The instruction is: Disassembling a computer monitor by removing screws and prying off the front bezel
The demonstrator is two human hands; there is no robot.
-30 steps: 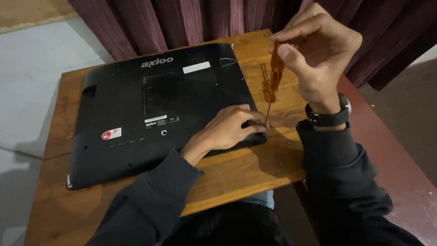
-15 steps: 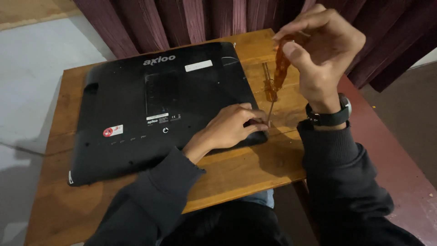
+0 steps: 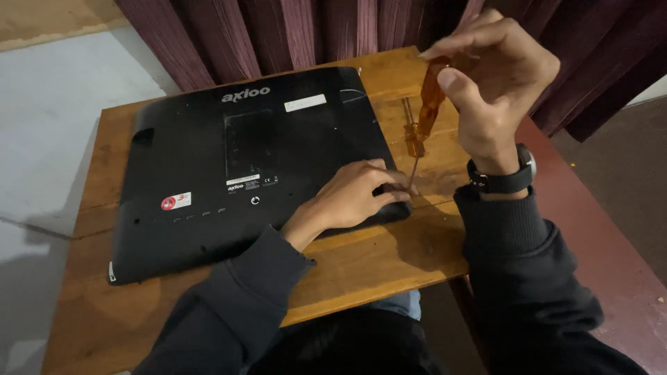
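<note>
Right hand pinches orange screwdriver upright, tip at black device corner | left hand flat, gripping nothing, steadies that corner | wooden table beneath

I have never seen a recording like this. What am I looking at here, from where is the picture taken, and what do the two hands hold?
The picture comes from a camera worn on a person's head, looking down at that person's own two bare hands. On a wooden table lies a black laptop, closed and bottom side up. The left hand rests on the laptop's near right corner and holds nothing. The right hand, with a black wristwatch, holds an orange-handled screwdriver upright; its thin tip points down at that corner, beside the left fingers. Dark red curtains hang behind the table.
</note>
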